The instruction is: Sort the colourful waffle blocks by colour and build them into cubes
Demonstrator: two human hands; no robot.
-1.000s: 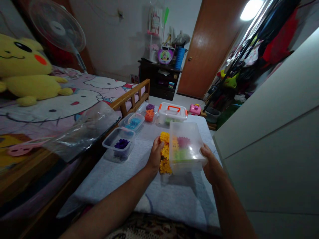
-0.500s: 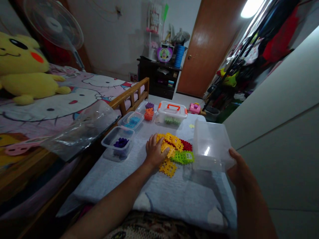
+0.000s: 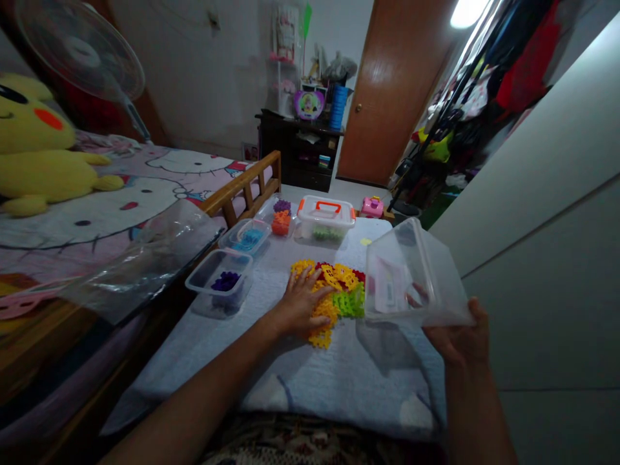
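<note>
My left hand (image 3: 304, 302) lies with fingers spread over a heap of yellow interlocking toy blocks (image 3: 339, 276) on the cloth-covered table. Beside the yellow ones are bright green blocks (image 3: 349, 301), and a few dark red pieces show behind. My right hand (image 3: 458, 336) grips a clear plastic box (image 3: 421, 271) at its lower right side. The box is tilted above the table's right part, its open mouth turned left toward the blocks. I see nothing inside it.
Along the table's left stand open clear tubs: one with dark purple pieces (image 3: 219, 279), one with blue pieces (image 3: 248, 239). Behind are orange blocks (image 3: 281, 223) and a lidded box with orange handle (image 3: 326, 219). A wooden bed rail (image 3: 242, 194) borders the left, a white cabinet the right.
The clear box has turned so its opening faces left toward the blocks. My left hand has spread its fingers more over the yellow blocks. The view has shifted slightly.
</note>
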